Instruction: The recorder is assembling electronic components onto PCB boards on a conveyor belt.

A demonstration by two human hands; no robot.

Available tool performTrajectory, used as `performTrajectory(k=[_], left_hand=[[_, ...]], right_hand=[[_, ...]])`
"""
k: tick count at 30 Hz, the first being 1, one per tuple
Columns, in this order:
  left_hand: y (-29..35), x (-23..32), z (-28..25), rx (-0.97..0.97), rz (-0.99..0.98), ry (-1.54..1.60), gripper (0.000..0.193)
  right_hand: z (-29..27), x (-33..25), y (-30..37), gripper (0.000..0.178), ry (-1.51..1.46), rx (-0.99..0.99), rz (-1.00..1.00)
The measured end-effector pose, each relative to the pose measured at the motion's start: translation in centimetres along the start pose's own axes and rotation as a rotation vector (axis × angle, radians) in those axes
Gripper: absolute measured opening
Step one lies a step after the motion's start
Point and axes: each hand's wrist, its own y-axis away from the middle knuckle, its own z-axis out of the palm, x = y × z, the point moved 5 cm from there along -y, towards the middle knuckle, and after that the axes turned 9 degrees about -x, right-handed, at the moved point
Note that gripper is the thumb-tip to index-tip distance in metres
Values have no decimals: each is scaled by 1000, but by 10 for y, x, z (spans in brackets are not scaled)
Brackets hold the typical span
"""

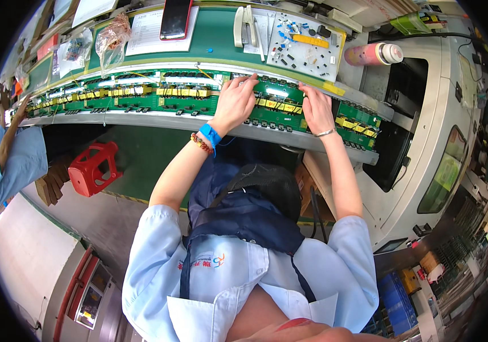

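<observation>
A long green circuit board [278, 118] with yellow-wrapped transformers and small black parts lies on the rail in front of me. My left hand [236, 102] is laid over the board's left part, its fingers stretched to the far edge. A blue wrist strap [210, 134] and a beaded bracelet [200, 143] are on that wrist. My right hand [317, 109] rests near the right end of the same board, fingers extended toward the far edge and thumb apart. Neither hand visibly grips a part; the fingertips are partly hidden. Another green board [190, 104] lies to the left, and one more [358, 126] to the right.
Behind the rail lie a tray of loose components [306, 64] with yellow tweezers [310, 40], a phone [175, 20] on paper sheets, and plastic bags [113, 43]. A pink bottle [373, 54] stands right, near a white machine [438, 108]. A red stool [94, 169] and a co-worker's sleeve [19, 162] are left.
</observation>
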Motion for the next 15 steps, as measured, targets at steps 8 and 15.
performTrajectory(k=[8,15], left_hand=[[-9,14,3,-13,61,-24,30],[-21,23,10,-111,105,-16,34]], right_hand=[[-5,-10,-6,24,-14,31,-51],[-8,0,4,25,29,39,47]])
